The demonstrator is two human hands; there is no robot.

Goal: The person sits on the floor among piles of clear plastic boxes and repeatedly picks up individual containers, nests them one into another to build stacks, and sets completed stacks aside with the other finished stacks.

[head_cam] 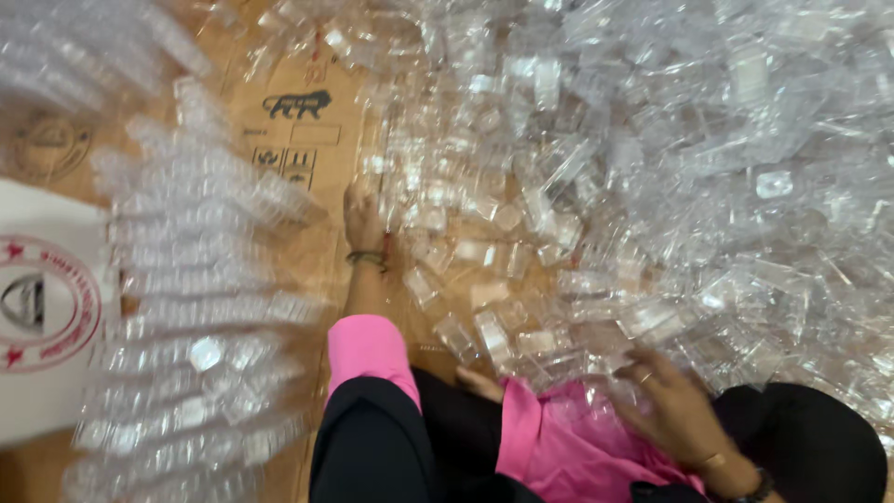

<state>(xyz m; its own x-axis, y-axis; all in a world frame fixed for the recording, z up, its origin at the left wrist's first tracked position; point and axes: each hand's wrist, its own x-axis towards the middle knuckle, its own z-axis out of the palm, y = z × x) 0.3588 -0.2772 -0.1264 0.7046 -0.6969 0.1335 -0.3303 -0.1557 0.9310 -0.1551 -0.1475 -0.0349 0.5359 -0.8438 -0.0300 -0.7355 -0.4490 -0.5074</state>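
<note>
Plastic covers nearly everything here: a loose heap of small clear plastic cases (pixel 652 168) fills the upper right and centre of the frame, spreading down toward the person's lap. It lies on flattened brown cardboard (pixel 307 121) printed with dark marks, which shows through at upper left and centre.

The left hand (pixel 361 216), a dark bangle at its wrist and a pink sleeve (pixel 368 349) above it, reaches up the middle of the frame to the left edge of the heap. Its fingers rest among the nearest cases at the pile's border; whether they are closed on one cannot be told, since the hand is small and blurred.

The right hand (pixel 672 405) sits low in the right half of the frame, a ring on one finger and a bracelet at the wrist. It is spread loosely, palm down, over cases at the near edge of the heap, just above pink cloth (pixel 568 447) on the lap. The motion blur hides any grip.

Along the left side of the frame, long stacked rows of clear cases (pixel 186 307) lie side by side, streaked by blur. At the far left edge is a white sheet with a round red emblem (pixel 42 307), beside those rows.
</note>
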